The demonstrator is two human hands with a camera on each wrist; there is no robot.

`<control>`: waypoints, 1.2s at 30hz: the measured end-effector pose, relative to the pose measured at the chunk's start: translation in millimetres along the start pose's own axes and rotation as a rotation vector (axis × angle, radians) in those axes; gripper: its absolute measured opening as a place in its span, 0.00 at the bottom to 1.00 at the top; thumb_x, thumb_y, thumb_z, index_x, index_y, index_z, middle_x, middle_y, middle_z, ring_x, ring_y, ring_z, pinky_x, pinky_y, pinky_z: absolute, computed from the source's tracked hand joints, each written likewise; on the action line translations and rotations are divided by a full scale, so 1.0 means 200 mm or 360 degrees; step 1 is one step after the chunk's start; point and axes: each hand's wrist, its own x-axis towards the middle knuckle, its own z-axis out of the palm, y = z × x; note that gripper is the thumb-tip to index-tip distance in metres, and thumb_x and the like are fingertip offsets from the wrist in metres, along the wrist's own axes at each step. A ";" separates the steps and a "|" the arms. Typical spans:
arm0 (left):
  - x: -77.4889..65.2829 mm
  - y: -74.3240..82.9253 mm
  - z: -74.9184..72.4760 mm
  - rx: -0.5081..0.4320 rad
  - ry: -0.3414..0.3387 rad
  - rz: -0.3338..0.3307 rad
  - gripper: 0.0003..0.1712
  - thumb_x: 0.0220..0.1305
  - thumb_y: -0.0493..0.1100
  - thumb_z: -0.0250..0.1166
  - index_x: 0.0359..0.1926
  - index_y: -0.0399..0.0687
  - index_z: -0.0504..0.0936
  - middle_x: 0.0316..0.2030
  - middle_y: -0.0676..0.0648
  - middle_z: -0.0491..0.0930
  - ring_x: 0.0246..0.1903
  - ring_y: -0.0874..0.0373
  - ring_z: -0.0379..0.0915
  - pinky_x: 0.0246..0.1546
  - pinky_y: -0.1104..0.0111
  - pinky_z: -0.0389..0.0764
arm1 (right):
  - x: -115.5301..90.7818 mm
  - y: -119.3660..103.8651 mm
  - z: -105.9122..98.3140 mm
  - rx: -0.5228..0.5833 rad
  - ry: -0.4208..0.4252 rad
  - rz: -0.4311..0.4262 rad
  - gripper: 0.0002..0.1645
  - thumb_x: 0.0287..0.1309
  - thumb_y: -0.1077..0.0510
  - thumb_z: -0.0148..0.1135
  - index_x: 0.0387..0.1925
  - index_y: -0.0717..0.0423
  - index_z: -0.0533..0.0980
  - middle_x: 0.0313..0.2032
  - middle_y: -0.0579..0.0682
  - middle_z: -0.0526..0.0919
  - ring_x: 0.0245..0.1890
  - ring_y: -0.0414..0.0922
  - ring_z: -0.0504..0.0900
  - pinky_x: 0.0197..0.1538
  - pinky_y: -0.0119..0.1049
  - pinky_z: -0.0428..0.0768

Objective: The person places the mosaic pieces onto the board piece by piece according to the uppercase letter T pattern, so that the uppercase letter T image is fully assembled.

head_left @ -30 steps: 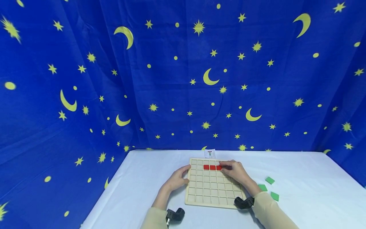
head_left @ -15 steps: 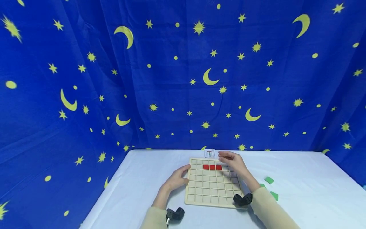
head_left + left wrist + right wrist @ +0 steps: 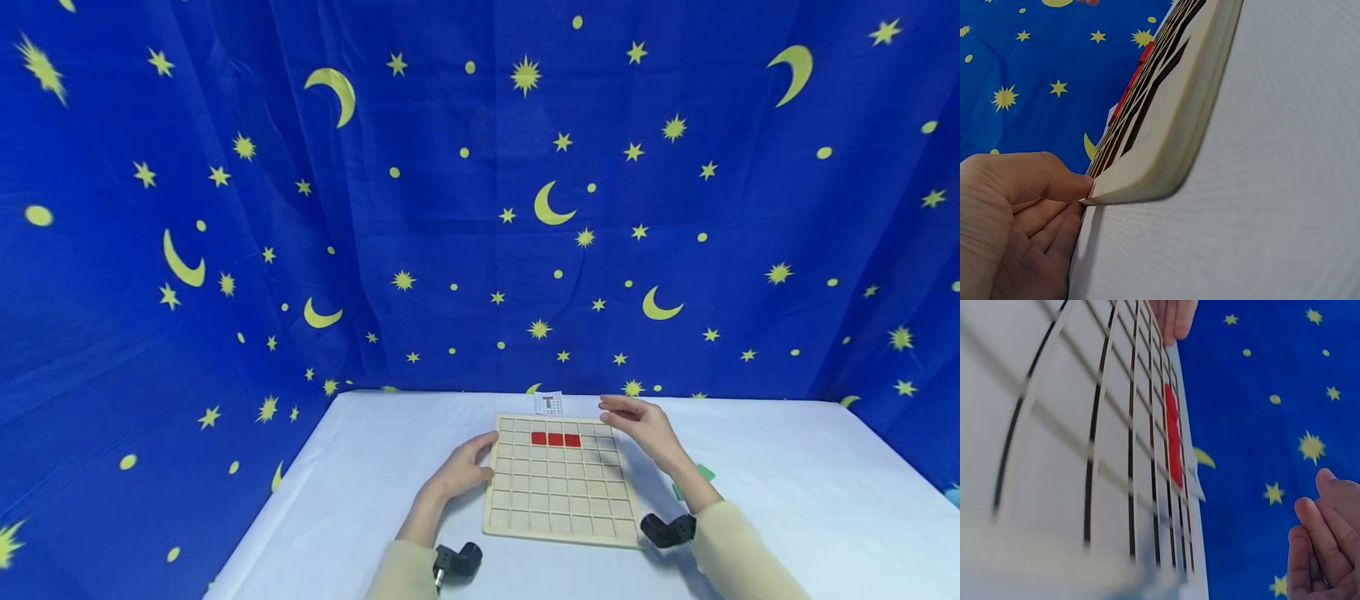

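Note:
A light wooden grid board [image 3: 558, 504] lies on the white table. Three red square tiles [image 3: 556, 439] sit side by side in its second row from the back. At the board's left edge rests my left hand [image 3: 457, 473], its fingers and thumb spread along the rim. The left wrist view shows that thumb [image 3: 1063, 181] touching the board's edge. My right hand [image 3: 643, 425] hovers past the back right corner of the board, fingers loosely bent and holding nothing. Green tiles [image 3: 706, 472] lie right of the board, partly hidden by the right forearm.
A small printed card [image 3: 548, 403] with a red and green T-shaped pattern on a grid lies behind the board. Blue star-and-moon cloth [image 3: 480, 208] hangs around the table's back and sides. Black wrist-worn devices [image 3: 667, 531] stick out near the board's front.
The right hand has let go of the rightmost red tile, lifted off and moved right, away from the board's cells. Its forearm now covers more of the green tiles. The left hand stays put.

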 end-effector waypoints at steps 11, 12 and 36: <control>-0.02 0.01 -0.01 0.0006 -0.0002 -0.0027 0.41 0.48 0.27 0.60 0.67 0.32 0.61 0.65 0.35 0.62 0.65 0.42 0.57 0.66 0.54 0.61 | -0.10 0.25 -0.30 -0.0166 0.0169 0.0012 0.41 0.53 0.34 0.60 0.61 0.55 0.71 0.53 0.54 0.79 0.47 0.40 0.80 0.50 0.38 0.81; -0.02 0.01 -0.02 0.0013 -0.0001 -0.0026 0.41 0.48 0.27 0.60 0.67 0.32 0.61 0.65 0.35 0.62 0.65 0.42 0.57 0.66 0.54 0.60 | -0.12 0.26 -0.32 -0.0182 0.0188 0.0024 0.42 0.52 0.33 0.60 0.61 0.54 0.71 0.53 0.54 0.79 0.46 0.36 0.80 0.49 0.36 0.81; 0.00 -0.01 0.00 -0.0026 -0.0016 -0.0018 0.41 0.49 0.28 0.59 0.67 0.32 0.60 0.66 0.36 0.61 0.65 0.42 0.56 0.66 0.55 0.60 | -0.43 0.31 -0.57 -0.0309 0.0357 0.0109 0.36 0.57 0.43 0.63 0.59 0.65 0.71 0.46 0.42 0.83 0.38 0.18 0.74 0.40 0.11 0.70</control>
